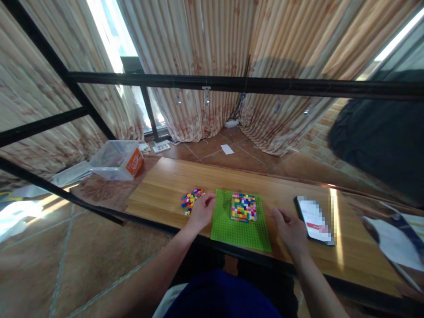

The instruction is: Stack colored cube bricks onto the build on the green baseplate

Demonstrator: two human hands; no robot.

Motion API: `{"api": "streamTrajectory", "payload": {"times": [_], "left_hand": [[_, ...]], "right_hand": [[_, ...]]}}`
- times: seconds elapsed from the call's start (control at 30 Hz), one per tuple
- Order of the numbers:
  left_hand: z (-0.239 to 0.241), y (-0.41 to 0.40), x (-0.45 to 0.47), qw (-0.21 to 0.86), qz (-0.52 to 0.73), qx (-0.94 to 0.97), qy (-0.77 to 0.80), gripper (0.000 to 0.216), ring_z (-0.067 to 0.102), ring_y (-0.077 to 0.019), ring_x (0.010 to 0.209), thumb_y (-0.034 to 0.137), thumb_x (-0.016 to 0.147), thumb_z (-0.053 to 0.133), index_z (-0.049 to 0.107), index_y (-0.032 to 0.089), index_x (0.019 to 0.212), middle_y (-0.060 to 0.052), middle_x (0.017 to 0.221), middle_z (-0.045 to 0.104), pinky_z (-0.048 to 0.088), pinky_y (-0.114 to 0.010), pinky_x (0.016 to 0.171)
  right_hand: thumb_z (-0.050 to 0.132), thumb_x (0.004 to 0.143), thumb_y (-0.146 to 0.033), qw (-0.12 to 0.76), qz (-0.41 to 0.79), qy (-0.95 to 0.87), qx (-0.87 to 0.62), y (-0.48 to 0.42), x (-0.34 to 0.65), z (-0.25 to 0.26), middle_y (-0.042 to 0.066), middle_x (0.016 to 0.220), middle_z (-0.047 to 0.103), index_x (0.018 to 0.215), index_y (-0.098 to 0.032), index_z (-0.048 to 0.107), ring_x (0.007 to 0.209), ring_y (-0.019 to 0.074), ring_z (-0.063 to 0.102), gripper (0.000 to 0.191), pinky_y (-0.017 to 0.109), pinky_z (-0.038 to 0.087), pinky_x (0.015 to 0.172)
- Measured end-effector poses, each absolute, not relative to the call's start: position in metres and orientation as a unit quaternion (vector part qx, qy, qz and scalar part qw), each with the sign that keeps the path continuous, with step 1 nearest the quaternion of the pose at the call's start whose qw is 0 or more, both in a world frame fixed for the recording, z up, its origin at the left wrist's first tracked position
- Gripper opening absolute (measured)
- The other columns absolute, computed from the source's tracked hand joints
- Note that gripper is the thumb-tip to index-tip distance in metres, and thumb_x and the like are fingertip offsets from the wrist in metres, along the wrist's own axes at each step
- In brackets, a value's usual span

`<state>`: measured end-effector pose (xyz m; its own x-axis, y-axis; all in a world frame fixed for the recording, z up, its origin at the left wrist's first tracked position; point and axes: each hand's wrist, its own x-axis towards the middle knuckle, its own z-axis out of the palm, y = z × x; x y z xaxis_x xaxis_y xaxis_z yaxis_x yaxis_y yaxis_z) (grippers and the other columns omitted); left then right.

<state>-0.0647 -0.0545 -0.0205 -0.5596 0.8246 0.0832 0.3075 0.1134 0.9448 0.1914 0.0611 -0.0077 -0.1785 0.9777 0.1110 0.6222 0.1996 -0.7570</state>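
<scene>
A green studded baseplate (221, 229) lies on the wooden table, and a multicoloured block of toy bricks (244, 206) stands on its upper middle. My left hand (202, 212) is at the plate's left edge, thumb and fingers curled together in a pinch; whatever is between the fingertips is too small to make out. Just behind it lies a pile of loose coloured bricks (189, 198), partly covered by the hand. To the right of the plate, my right hand (291, 229) is loosely closed by the table surface, apart from the bricks, with nothing visible in its fingers.
A phone (314, 221) with a lit screen lies right of my right hand. The wooden table (159, 185) has a dark front edge. On the floor at left stands a clear plastic box (112, 161) with an orange label. A black metal bar (212, 81) crosses before the curtains.
</scene>
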Motion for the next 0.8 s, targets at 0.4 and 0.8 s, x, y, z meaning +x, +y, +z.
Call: {"api": "streamTrajectory", "payload": {"times": [0.4, 0.8], "left_hand": [[-0.029, -0.148, -0.093, 0.084, 0.389, 0.394, 0.829, 0.022, 0.064, -0.0164, 0.079, 0.009, 0.077, 0.058, 0.066, 0.02, 0.094, -0.003, 0.088, 0.066, 0.052, -0.028, 0.074], [-0.021, -0.141, -0.117, 0.065, 0.319, 0.376, 0.868, 0.032, 0.063, -0.0193, 0.093, 0.009, 0.085, 0.048, 0.066, 0.021, 0.109, -0.006, 0.102, 0.063, 0.049, -0.031, 0.087]], "right_hand": [[0.047, 0.079, -0.075, 0.294, 0.171, -0.826, -0.449, -0.002, 0.203, -0.064, 0.016, 0.119, 0.062, 0.115, -0.018, 0.063, 0.11, 0.0334, 0.057, 0.069, 0.05, 0.047, 0.093], [0.038, 0.083, -0.076, 0.287, 0.098, -0.857, -0.417, 0.001, 0.199, -0.076, 0.018, 0.117, 0.062, 0.104, -0.016, 0.068, 0.107, 0.0366, 0.058, 0.07, 0.056, 0.044, 0.092]]}}
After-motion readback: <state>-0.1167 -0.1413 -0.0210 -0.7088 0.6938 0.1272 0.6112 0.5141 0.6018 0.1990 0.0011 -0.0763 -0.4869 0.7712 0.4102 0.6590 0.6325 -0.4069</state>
